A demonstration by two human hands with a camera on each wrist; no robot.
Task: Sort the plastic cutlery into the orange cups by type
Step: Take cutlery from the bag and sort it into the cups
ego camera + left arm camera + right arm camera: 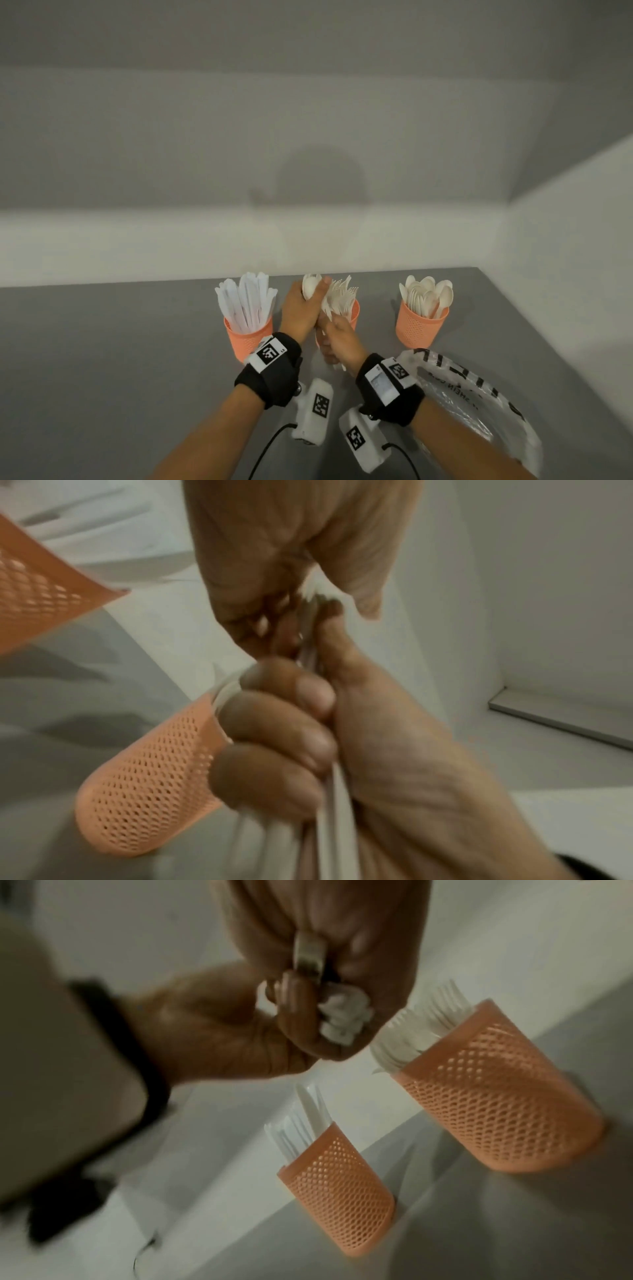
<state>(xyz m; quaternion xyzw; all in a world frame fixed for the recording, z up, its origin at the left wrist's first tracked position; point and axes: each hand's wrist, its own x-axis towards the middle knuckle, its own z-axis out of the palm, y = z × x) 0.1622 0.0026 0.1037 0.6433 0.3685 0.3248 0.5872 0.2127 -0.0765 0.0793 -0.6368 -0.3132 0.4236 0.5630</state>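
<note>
White plastic spoons [311, 287] sat bunched in both hands over the middle orange cup [355, 310]

The left hand [301, 313] clenched the spoon bowls, thumb across them; the right hand [339, 339] grasped the handles lower down, just in front of the forks [342, 297] standing in that cup. On the grey bench [102, 359], the knife cup [247, 334] stood to the left, the spoon cup [419, 325] well to the right, a crumpled plastic bag [479, 404] near the right wrist
</note>
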